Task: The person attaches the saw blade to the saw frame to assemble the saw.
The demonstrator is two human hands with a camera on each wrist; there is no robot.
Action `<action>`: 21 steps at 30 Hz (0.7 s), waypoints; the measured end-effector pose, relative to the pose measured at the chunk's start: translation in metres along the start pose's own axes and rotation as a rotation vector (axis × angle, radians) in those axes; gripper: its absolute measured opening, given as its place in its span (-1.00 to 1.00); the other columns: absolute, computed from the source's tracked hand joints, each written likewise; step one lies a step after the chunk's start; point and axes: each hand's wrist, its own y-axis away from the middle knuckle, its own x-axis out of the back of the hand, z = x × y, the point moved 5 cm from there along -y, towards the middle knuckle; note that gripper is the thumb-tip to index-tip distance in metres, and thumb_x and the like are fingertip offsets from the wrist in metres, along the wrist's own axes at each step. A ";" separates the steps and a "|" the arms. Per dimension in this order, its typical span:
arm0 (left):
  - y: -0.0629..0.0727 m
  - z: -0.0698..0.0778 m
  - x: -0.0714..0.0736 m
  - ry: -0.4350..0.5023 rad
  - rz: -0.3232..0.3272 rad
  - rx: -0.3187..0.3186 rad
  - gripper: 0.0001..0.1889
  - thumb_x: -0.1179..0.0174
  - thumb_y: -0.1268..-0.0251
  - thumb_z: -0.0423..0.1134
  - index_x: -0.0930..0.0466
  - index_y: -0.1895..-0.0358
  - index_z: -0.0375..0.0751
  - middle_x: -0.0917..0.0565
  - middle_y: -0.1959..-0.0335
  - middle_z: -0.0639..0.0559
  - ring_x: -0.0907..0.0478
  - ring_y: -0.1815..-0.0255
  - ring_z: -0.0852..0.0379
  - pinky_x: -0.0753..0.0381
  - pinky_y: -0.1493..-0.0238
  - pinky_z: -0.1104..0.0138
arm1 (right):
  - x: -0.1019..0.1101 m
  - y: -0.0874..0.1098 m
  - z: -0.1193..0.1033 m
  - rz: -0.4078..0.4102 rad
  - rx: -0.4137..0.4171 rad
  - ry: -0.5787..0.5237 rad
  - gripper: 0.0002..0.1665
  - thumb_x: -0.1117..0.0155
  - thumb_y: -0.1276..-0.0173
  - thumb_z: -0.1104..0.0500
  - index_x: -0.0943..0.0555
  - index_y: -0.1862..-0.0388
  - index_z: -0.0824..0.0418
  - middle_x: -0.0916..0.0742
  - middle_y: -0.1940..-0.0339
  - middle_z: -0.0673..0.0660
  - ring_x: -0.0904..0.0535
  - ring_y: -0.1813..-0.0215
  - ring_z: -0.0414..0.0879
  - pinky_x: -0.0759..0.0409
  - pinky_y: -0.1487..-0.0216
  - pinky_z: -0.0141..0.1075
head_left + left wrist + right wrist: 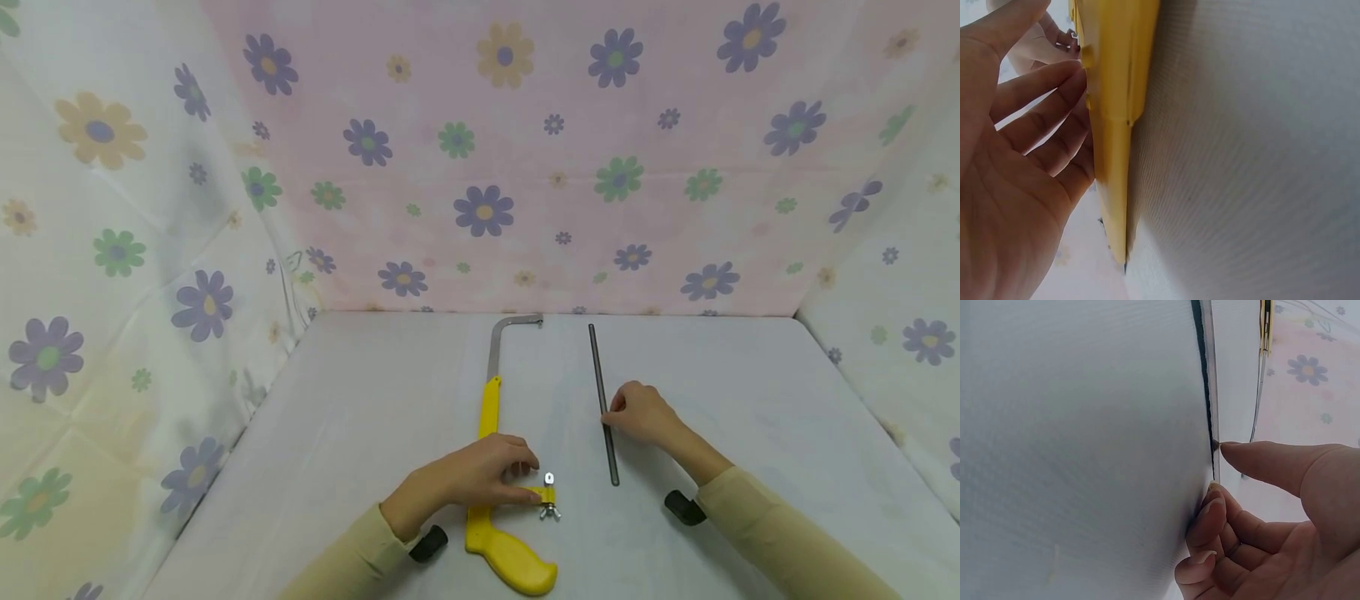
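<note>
A hacksaw frame with a yellow handle [519, 565] and a grey metal bow [495, 348] lies flat on the table, its handle toward me. Over the yellow part of the frame [1110, 144] is my left hand [480, 471], fingers loosely bent and not wrapped round it; the fingertips are at its edge. Beside the left thumb is the yellow blade holder with a metal wing nut [550, 513]. To the right, a dark, narrow hacksaw blade [597, 367] lies apart from the frame. My right hand [643, 414] pinches its edge between thumb [1260, 461] and index finger.
A white cloth covers the table [360, 400]. Flowered cloth walls stand at the back [420, 225], left and right. A black wrist strap piece [429, 543] hangs under the left wrist, and another [684, 507] under the right.
</note>
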 end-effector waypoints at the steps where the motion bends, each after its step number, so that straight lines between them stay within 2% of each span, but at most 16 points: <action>1: 0.000 0.000 0.000 0.003 -0.002 -0.005 -0.60 -0.35 -0.37 0.08 -0.69 -0.07 -0.12 -0.62 0.16 0.22 -0.50 0.17 0.31 -0.52 0.08 0.52 | 0.000 -0.001 0.000 -0.003 -0.002 0.002 -0.78 -0.41 -0.34 0.18 -0.64 0.30 0.35 -0.66 0.38 0.14 -0.52 0.31 -0.01 -0.52 0.30 -0.19; 6: -0.003 0.002 -0.002 0.017 -0.010 -0.031 -0.65 -0.36 -0.37 0.02 -0.71 -0.02 -0.14 -0.62 0.22 0.20 -0.50 0.23 0.32 -0.52 0.14 0.55 | 0.000 -0.002 -0.002 -0.017 -0.019 0.019 -0.78 -0.39 -0.35 0.19 -0.64 0.27 0.37 -0.66 0.36 0.16 -0.52 0.29 0.00 -0.53 0.29 -0.18; 13: -0.006 0.004 -0.008 0.035 -0.027 -0.070 -0.74 -0.38 -0.36 -0.03 -0.73 0.03 -0.07 -0.58 0.32 0.28 -0.44 0.33 0.38 -0.51 0.27 0.55 | 0.001 0.000 -0.004 -0.014 -0.017 0.027 -0.78 -0.37 -0.33 0.20 -0.62 0.28 0.38 -0.64 0.37 0.16 -0.51 0.31 0.00 -0.50 0.32 -0.19; 21: -0.008 0.007 -0.010 0.016 -0.044 -0.073 -0.80 -0.39 -0.35 -0.01 -0.72 0.13 -0.01 -0.56 0.37 0.31 -0.40 0.36 0.40 -0.47 0.31 0.55 | 0.001 0.001 -0.005 -0.007 -0.024 0.031 -0.78 -0.36 -0.33 0.20 -0.60 0.27 0.37 -0.62 0.36 0.17 -0.51 0.30 0.01 -0.50 0.32 -0.18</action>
